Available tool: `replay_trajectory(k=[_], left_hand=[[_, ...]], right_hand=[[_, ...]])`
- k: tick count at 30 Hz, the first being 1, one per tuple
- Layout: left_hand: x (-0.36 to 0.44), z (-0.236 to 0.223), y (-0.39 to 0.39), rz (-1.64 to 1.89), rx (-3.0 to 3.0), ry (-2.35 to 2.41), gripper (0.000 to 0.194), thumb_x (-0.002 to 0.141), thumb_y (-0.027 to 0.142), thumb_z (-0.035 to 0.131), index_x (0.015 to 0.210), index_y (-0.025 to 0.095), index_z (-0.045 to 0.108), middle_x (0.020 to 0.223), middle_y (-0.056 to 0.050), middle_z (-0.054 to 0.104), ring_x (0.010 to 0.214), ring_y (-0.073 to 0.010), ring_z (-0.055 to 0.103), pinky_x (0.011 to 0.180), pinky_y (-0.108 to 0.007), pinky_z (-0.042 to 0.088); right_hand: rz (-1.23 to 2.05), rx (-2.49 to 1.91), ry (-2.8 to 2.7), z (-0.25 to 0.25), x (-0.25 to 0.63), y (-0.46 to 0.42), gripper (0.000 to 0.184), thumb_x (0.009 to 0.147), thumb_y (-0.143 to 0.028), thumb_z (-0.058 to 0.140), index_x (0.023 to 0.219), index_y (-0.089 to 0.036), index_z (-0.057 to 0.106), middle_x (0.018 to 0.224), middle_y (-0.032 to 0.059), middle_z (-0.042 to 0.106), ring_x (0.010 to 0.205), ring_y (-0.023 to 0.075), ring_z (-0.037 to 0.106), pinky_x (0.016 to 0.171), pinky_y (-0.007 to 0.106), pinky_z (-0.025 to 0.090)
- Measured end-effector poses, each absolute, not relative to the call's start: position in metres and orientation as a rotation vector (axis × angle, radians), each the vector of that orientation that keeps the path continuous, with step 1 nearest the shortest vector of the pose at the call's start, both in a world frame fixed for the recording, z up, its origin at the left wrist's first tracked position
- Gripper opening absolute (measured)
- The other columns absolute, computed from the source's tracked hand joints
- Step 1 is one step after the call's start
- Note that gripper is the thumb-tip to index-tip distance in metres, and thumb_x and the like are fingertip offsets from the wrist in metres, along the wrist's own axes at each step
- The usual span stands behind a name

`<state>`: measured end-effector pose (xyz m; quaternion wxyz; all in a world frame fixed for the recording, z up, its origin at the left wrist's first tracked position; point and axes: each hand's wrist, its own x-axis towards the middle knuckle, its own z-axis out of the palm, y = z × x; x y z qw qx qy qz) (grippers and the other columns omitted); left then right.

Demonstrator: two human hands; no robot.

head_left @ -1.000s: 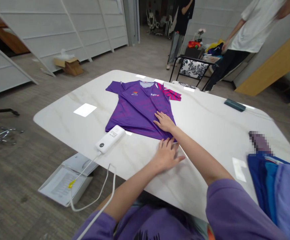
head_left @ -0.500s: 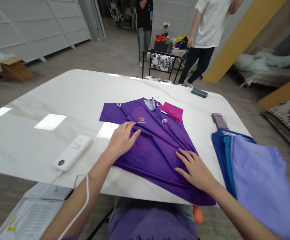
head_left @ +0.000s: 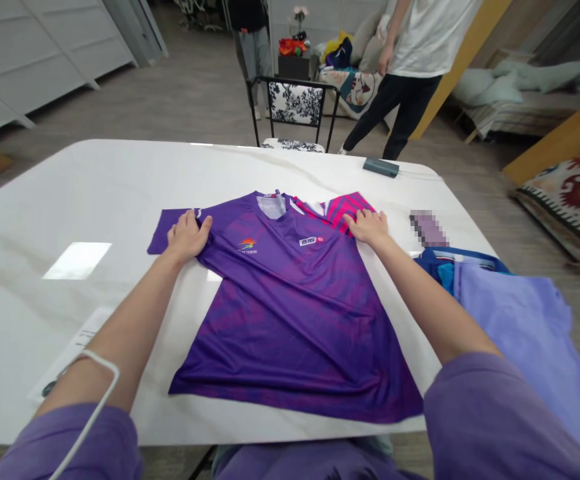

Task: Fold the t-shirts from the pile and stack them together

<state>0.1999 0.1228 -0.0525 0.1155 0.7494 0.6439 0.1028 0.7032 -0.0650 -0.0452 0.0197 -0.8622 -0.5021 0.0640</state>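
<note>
A purple sports shirt [head_left: 290, 313] lies face up on the white table [head_left: 90, 193], collar away from me. My left hand [head_left: 187, 235] grips the cloth at the shirt's left shoulder, fingers curled over the seam by the purple sleeve. My right hand [head_left: 369, 225] pinches the right shoulder at the pink striped sleeve [head_left: 343, 205]. Both arms reach out over the shirt's sides.
A stack of folded blue and lilac clothes [head_left: 510, 313] lies at the table's right edge. A dark flat box [head_left: 381, 166] sits at the far edge. A patterned chair [head_left: 295, 113] stands behind the table, with two people [head_left: 415, 47] beyond. A white power bank [head_left: 77, 347] and cable lie under my left forearm.
Both hands moved from the shirt's lower body up to its shoulders and took hold there. The shirt now lies squarer to me, and my view has swung right.
</note>
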Motion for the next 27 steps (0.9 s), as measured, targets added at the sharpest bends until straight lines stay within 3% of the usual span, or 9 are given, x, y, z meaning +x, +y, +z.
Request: replay_trajectory(k=[2,4,6,9,12,16,19,22,27], left_hand=[[0.199,-0.056,0.13,0.291,2.198,1.897,0.094,0.113,0.071,0.023,0.177,0.004,0.035,0.187,-0.027,0.033,0.176,-0.0407,0.027,0.144,-0.066,0.019],[0.208,-0.057,0.133,0.314,2.249,1.907,0.098,0.111,0.075,0.025,0.177,0.003,0.036,0.189,-0.028,0.025,0.178,-0.0442,0.018,0.143,-0.073,0.012],[0.226,-0.055,0.133,0.402,2.384,1.861,0.098,0.111,0.077,0.027,0.179,0.006,0.035,0.192,-0.026,0.017,0.18,-0.0445,0.008,0.141,-0.077,0.006],[0.268,-0.052,0.138,0.414,2.564,1.624,0.09,0.112,0.076,0.025,0.178,0.018,0.044,0.192,-0.018,0.024,0.181,-0.0401,0.01,0.142,-0.074,0.004],[0.32,-0.054,0.157,0.201,2.549,1.417,0.09,0.111,0.079,0.024,0.176,0.022,0.049,0.191,-0.014,0.03,0.18,-0.0405,0.015,0.143,-0.073,0.006],[0.378,-0.058,0.195,0.126,2.522,1.27,0.092,0.111,0.079,0.023,0.182,0.022,0.038,0.194,-0.012,0.021,0.181,-0.041,0.008,0.143,-0.073,0.003],[0.391,-0.054,0.211,0.291,2.543,1.208,0.092,0.112,0.079,0.02,0.183,0.021,0.035,0.195,-0.011,0.017,0.182,-0.0379,0.003,0.144,-0.068,-0.001],[0.37,-0.045,0.199,0.44,2.555,1.232,0.095,0.113,0.079,0.016,0.184,0.017,0.029,0.194,-0.015,0.019,0.182,-0.036,0.005,0.145,-0.065,0.001],[0.298,-0.041,0.099,0.396,2.47,1.456,0.1,0.111,0.079,0.029,0.183,0.009,0.028,0.19,-0.024,0.025,0.18,-0.0414,0.016,0.145,-0.064,0.017]], right_hand=[[0.119,-2.835,-1.362,-0.045,0.72,-0.075,0.104,0.115,-0.08,0.024,0.165,0.005,0.058,0.169,0.0387,0.051,0.165,0.0483,0.044,0.142,0.066,0.013],[0.021,-2.814,-1.364,-0.044,0.725,-0.081,0.111,0.114,-0.082,0.022,0.169,0.01,0.05,0.173,0.0407,0.043,0.167,0.0503,0.04,0.143,0.065,0.011],[-0.007,-2.64,-1.557,-0.045,0.72,-0.078,0.104,0.115,-0.079,0.019,0.18,0.0,0.039,0.186,0.0287,0.031,0.173,0.0455,0.032,0.145,0.063,0.012],[0.211,-2.487,-1.745,-0.048,0.708,-0.062,0.093,0.112,-0.083,0.016,0.186,-0.029,0.032,0.193,0.008,0.019,0.178,0.0433,0.02,0.144,0.071,0.015],[0.358,-2.665,-1.572,-0.052,0.713,-0.046,0.097,0.106,-0.093,0.016,0.187,-0.041,0.024,0.195,0.0039,0.011,0.177,0.0538,0.012,0.134,0.089,0.013],[0.323,-2.848,-1.4,-0.05,0.735,-0.042,0.097,0.106,-0.091,0.017,0.189,-0.04,0.012,0.195,0.0061,0.0,0.175,0.0593,0.011,0.124,0.098,0.018],[0.103,-2.792,-1.522,-0.043,0.73,-0.058,0.094,0.111,-0.084,0.017,0.189,-0.034,0.007,0.195,0.007,-0.002,0.177,0.0554,0.005,0.128,0.096,0.013],[-0.025,-2.637,-1.69,-0.036,0.698,-0.093,0.091,0.114,-0.079,0.017,0.189,-0.028,0.013,0.195,0.0081,0.005,0.18,0.0473,0.005,0.136,0.087,0.004],[0.166,-2.468,-1.866,-0.032,0.633,-0.18,0.098,0.114,-0.079,0.02,0.188,-0.015,0.017,0.192,0.0168,0.018,0.18,0.0381,0.02,0.146,0.07,0.011]])
